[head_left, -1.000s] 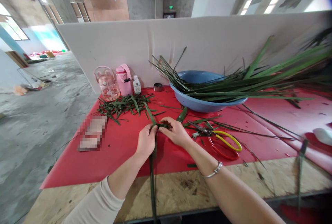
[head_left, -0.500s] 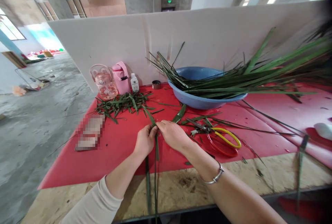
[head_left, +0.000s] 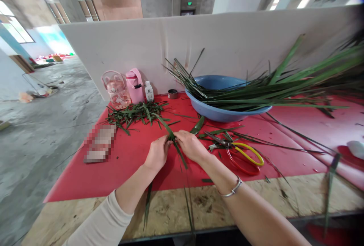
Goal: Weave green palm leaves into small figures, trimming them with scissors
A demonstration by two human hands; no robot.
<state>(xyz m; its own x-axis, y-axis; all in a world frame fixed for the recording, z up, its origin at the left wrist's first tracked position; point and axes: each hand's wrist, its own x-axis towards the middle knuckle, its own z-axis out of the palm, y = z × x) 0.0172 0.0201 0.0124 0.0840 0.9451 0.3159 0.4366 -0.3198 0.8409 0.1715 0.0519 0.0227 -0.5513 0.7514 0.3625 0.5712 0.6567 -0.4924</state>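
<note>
Between both hands, over the red sheet, is a small bundle of green leaf strips (head_left: 171,136). My left hand (head_left: 158,152) pinches it from the left, fingers closed. My right hand (head_left: 190,144) is closed on its right side, fingertips touching the same crossing point. One strip end sticks out up and left toward the leaf scraps; others hang down past the table's front edge. Exactly how the strips cross is hidden by my fingers. Scissors (head_left: 227,145) with one yellow and one red handle lie right of my right hand, blades among cut leaf bits.
A blue basin (head_left: 227,115) heaped with long leaves stands at the back right. Leaf scraps (head_left: 136,115) lie at the back left, before a pink bottle (head_left: 135,88), a clear pink jug (head_left: 117,93) and a small white bottle (head_left: 149,92). A white panel (head_left: 127,48) stands behind.
My fingers have shifted around the leaf bundle, the right hand covering it and then drawing slightly back. The hanging strips have spread apart, one swinging left and others right.
</note>
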